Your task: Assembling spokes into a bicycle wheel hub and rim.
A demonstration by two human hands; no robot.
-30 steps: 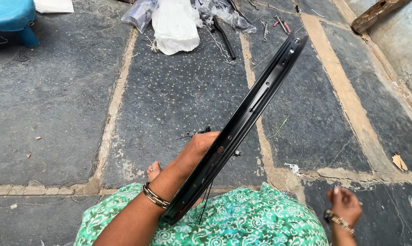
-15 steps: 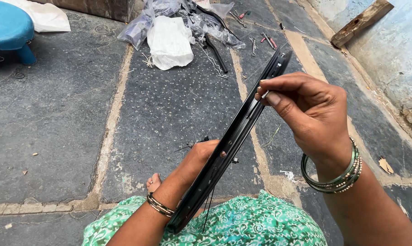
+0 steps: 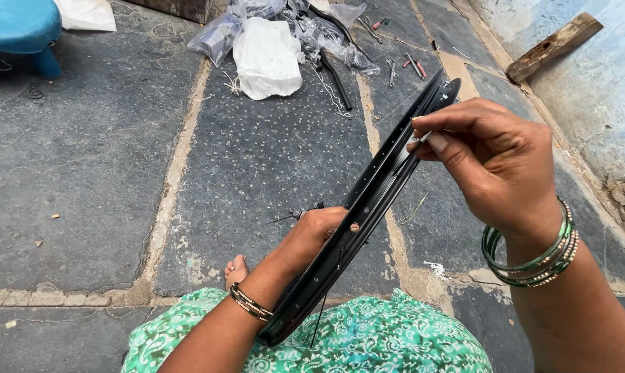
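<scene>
Closest to the camera is a lap in green patterned cloth (image 3: 368,345), with a bare toe (image 3: 236,268) peeking out on the stone floor (image 3: 105,179). The bottom of a black wheel rim (image 3: 357,221) rests near that lap and leans up and away. The left hand (image 3: 312,235) is wrapped around the lower part of the rim, its fingers closed tight on it to keep it steady. Higher up, the right hand (image 3: 485,159) has its fingers pinched together on a thin metal spoke (image 3: 423,138), right at the top of the rim by the little holes. It looks like the spoke is being fitted into a hole; that needs a careful aim and a still rim. Farther off lie plastic bags (image 3: 267,48), small tools (image 3: 412,65), a blue stool (image 3: 19,27) and a wooden block (image 3: 554,45).
</scene>
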